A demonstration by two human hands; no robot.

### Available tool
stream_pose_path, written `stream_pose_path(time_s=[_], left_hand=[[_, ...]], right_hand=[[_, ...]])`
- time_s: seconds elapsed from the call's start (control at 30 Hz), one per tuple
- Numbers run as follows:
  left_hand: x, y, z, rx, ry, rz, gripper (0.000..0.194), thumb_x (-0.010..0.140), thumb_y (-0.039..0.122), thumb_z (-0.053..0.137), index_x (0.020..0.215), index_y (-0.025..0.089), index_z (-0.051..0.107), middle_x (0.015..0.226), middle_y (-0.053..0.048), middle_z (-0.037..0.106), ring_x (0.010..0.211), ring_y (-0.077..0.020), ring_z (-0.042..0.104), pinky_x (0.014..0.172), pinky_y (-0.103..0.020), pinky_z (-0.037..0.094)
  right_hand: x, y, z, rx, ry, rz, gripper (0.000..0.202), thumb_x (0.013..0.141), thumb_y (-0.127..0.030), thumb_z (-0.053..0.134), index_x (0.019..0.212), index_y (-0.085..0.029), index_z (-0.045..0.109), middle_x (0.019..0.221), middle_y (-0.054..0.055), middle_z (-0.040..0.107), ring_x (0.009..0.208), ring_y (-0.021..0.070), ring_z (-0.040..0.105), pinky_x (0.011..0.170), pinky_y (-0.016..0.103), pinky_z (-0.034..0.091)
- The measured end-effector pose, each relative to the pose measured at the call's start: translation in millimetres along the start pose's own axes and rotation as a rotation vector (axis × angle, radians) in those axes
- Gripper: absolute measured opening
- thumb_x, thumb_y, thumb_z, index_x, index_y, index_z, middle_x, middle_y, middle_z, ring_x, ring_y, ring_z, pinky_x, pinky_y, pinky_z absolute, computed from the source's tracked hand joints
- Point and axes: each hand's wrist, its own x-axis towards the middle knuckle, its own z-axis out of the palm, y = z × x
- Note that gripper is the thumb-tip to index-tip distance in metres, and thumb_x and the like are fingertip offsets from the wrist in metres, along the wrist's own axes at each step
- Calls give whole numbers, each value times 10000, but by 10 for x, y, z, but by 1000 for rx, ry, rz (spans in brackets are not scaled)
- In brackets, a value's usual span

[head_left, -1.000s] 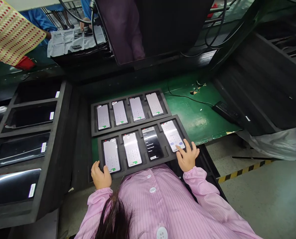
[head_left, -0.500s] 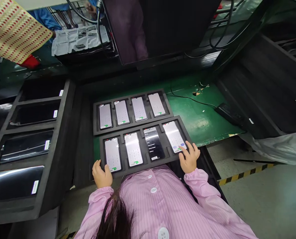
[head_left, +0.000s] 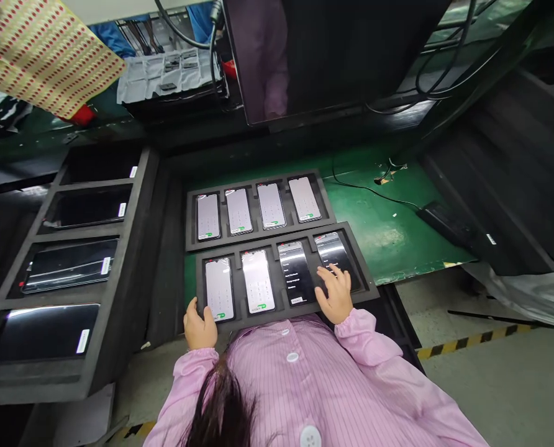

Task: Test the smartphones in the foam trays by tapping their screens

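Note:
Two dark foam trays lie one behind the other, each with several phones face up. In the near tray (head_left: pixel 281 310), the two left phones show white keypad screens. The third phone (head_left: pixel 296 273) and the rightmost phone (head_left: pixel 335 251) show dark menu screens. My right hand (head_left: pixel 335 295) is over the lower part of the rightmost phone, fingers apart and holding nothing; whether a fingertip touches the glass is unclear. At the near tray's left end rests my left hand (head_left: pixel 200 326), fingers apart. The far tray (head_left: pixel 253 238) holds phones with pale keypad screens.
A foam rack (head_left: pixel 125 230) with dark phones stands at the left. Behind the trays hangs a large black screen (head_left: pixel 342 56). A black adapter (head_left: pixel 445 223) with a cable lies on the green table (head_left: pixel 384 239). At upper left is a dotted sticker sheet (head_left: pixel 48 56).
The rightmost near phone has switched from a white keypad to a dark menu. My right hand has shifted left relative to the tray. The whole view has moved slightly.

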Motion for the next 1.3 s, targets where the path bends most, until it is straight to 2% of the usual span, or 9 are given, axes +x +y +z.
stream_pose_path(time_s=[0.13,0.23,0.33,0.43,0.6,0.73,0.93,1.17,1.3], left_hand=[[-10,-21,5,-21,7,-27,490,787,324,425,1224,104,448,1144,-171,554,1091,-273,500,934,-432,386],[-13,-60,17,-28,15,-12,477,793,318,425,1225,116,450,1140,-162,558,1089,-266,505,927,-421,392],[-6,-100,32,-26,17,-6,473,797,326,420,1220,118,454,1139,-157,560,1088,-269,508,922,-419,397],[5,-139,44,-29,11,-1,480,799,349,412,1217,118,457,1141,-161,558,1082,-276,510,915,-426,404],[23,-203,62,-25,-15,-17,502,796,375,396,1221,114,451,1147,-169,553,1100,-284,500,922,-439,407],[33,-223,68,-28,-33,-32,515,790,386,392,1229,122,444,1158,-167,549,1090,-285,506,934,-443,403],[36,-211,63,-13,-50,-48,545,792,403,370,1237,97,437,1175,-188,540,1100,-303,497,925,-456,406],[40,-202,41,-15,-66,-51,541,795,410,361,1236,107,437,1152,-161,557,1079,-285,508,922,-431,405],[38,-206,41,-9,-74,-54,559,796,419,353,1244,92,427,1147,-163,558,1078,-280,504,920,-423,403]], right_hand=[[141,-213,75,43,-103,-65,330,817,-264,398,1112,-156,499,1203,92,568,1230,266,346,1016,530,170],[427,-262,101,42,-142,-27,307,788,-245,404,1054,-147,524,1252,104,529,1241,283,320,998,543,205],[857,-206,120,-33,-114,78,304,777,-246,405,1016,-151,568,1281,118,496,1223,305,327,968,549,245],[1281,-96,140,-166,-77,207,358,797,-277,389,1072,-181,598,1311,120,460,1206,340,325,932,584,255],[1683,16,230,-286,-122,228,387,809,-292,387,1130,-286,602,1398,70,358,1254,341,271,939,592,250],[1790,60,294,-303,-156,261,387,803,-289,388,1120,-321,608,1411,58,340,1268,348,262,931,628,238],[1829,140,229,-309,-96,411,401,794,-248,365,1094,-238,631,1422,94,315,1277,372,242,919,652,244],[1834,24,245,-292,-227,271,395,801,-276,379,1122,-332,602,1445,17,283,1304,330,198,970,621,205],[1865,54,208,-324,-189,428,424,807,-250,341,1148,-276,590,1443,36,283,1299,317,199,972,613,212]])
